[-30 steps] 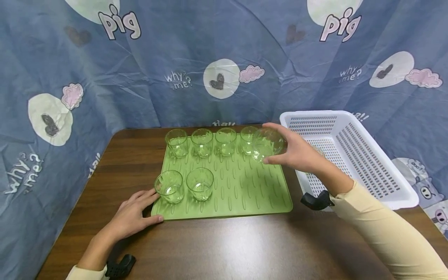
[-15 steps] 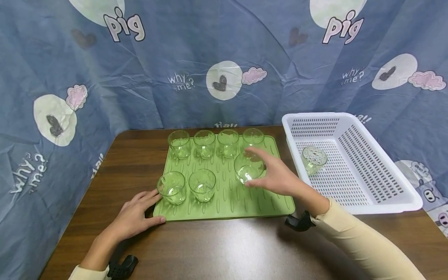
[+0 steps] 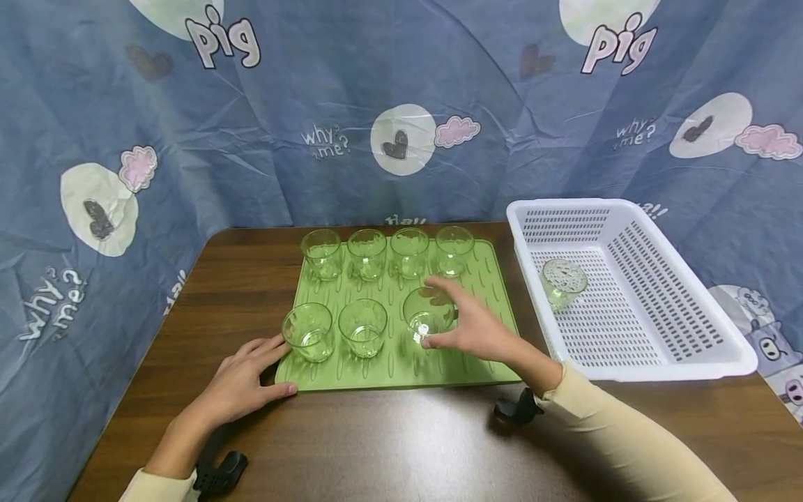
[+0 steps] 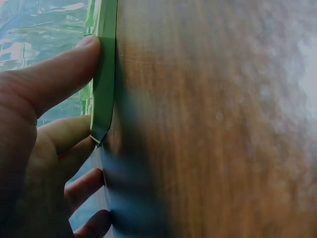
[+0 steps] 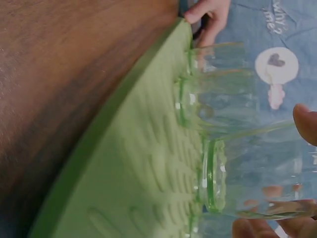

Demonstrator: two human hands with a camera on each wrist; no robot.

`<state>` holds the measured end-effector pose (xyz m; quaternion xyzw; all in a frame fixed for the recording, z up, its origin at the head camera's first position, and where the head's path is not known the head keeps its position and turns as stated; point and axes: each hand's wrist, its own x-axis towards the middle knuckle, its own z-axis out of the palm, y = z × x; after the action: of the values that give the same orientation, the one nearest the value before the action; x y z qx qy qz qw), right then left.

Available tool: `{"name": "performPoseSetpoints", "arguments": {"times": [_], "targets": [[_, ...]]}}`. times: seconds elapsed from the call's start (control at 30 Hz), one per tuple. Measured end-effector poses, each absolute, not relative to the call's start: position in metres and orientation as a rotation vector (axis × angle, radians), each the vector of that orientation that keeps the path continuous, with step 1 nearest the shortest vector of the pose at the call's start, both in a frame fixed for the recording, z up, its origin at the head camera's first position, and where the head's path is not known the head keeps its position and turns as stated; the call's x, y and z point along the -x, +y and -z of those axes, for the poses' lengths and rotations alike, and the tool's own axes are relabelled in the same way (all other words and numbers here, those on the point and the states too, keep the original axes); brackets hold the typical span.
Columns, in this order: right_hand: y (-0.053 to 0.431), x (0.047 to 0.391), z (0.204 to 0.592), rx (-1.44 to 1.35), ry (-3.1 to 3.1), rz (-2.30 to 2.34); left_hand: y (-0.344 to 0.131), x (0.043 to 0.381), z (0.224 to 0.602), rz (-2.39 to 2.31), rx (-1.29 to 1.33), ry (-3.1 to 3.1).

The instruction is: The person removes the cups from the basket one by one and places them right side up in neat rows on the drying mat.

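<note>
My right hand (image 3: 479, 328) grips a clear glass tumbler (image 3: 417, 322) around its upper part, thumb on the near side and fingers behind. In the right wrist view the tumbler's base is right at the ribbed green mat (image 5: 133, 163). To its left, two more tumblers stand in the front row, the nearer one (image 3: 362, 331) a short gap away. A back row of several tumblers (image 3: 409, 254) lines the mat's far edge. My left hand (image 3: 241, 383) rests at the mat's front left corner, fingers extended; in the left wrist view its thumb (image 4: 74, 62) touches the green edge.
A white perforated plastic basket (image 3: 680, 279) sits right of the mat, with one tumbler (image 3: 564, 284) inside near its left wall. Everything stands on a brown wooden table (image 3: 376, 439). A blue printed curtain (image 3: 263, 174) hangs behind the table.
My right hand has brought the tumbler from the mat's back right, leftward and toward me, down to the front row beside the other two. My left hand has stayed at the corner.
</note>
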<state>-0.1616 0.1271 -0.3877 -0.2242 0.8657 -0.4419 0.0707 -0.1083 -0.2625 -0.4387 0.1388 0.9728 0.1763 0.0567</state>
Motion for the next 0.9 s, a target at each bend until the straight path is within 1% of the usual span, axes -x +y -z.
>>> {"name": "performPoseSetpoints", "arguments": {"times": [0.2,0.47,0.9], "targets": [[0.122,0.164,0.399,0.700,2.560,1.382,-0.262,0.110,0.439,-0.525,-0.414,2.940],[0.121,0.166,0.411,0.653,2.452,1.424,-0.262,0.110,0.440,-0.529,-0.417,2.945],[0.114,0.167,0.421,0.589,2.454,1.390,-0.263,0.110,0.441,-0.533,-0.421,2.950]]}}
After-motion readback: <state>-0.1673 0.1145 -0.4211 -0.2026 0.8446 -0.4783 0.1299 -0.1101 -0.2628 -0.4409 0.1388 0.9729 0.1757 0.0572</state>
